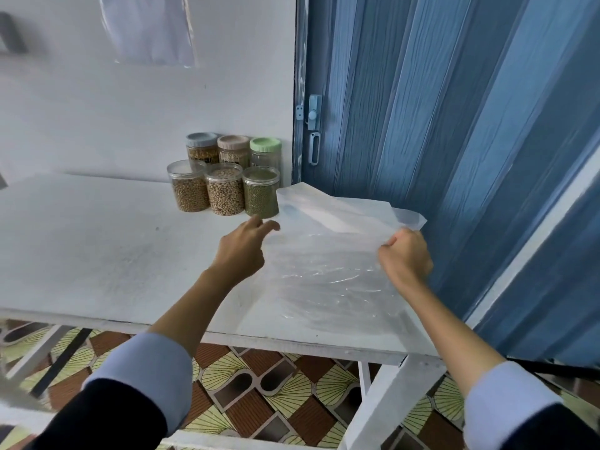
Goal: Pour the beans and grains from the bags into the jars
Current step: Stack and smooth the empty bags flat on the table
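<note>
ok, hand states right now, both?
Left hand: open, fingers extended at the plastic bag edge.
Right hand: closed, gripping the plastic bag.

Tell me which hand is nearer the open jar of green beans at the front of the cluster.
Left. The left hand reaches just below and in front of the green bean jar, fingertips almost at its base. The right hand grips the empty plastic bag well off to the jar's right.

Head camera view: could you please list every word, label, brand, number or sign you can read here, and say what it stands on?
No text can be read in this view.
Six jars: no labels or print show on walls or lids.
Empty clear plastic bags: no print.
Paper on the wall: looks blank, blurred.
Door latch: no marking legible.
</note>
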`<control>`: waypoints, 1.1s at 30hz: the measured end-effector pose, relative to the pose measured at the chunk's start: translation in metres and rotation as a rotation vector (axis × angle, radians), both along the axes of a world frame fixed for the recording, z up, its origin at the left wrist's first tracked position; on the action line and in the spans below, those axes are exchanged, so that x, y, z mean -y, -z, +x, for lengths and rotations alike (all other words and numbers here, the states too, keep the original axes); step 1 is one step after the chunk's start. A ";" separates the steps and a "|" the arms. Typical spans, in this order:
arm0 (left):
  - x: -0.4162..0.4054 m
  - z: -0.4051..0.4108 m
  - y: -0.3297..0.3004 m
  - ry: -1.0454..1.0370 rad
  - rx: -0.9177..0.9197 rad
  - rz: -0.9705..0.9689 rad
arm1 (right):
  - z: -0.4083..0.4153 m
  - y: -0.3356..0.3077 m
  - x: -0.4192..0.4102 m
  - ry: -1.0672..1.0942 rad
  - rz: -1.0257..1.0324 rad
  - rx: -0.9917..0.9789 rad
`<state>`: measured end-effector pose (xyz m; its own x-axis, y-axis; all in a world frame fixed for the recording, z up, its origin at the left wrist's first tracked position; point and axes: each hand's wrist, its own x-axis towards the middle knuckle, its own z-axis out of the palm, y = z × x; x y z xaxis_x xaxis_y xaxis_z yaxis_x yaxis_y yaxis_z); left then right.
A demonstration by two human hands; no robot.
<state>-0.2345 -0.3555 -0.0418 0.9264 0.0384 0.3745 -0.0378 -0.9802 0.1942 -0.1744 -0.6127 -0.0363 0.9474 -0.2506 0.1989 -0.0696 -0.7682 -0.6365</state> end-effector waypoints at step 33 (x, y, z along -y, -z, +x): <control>0.004 -0.001 0.000 -0.260 -0.168 -0.721 | 0.011 0.010 0.028 -0.078 0.451 0.054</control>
<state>-0.2351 -0.3598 -0.0422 0.8963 0.4424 0.0298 0.2624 -0.5834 0.7687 -0.1637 -0.6407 -0.0459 0.9583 -0.2515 0.1360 0.0201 -0.4155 -0.9094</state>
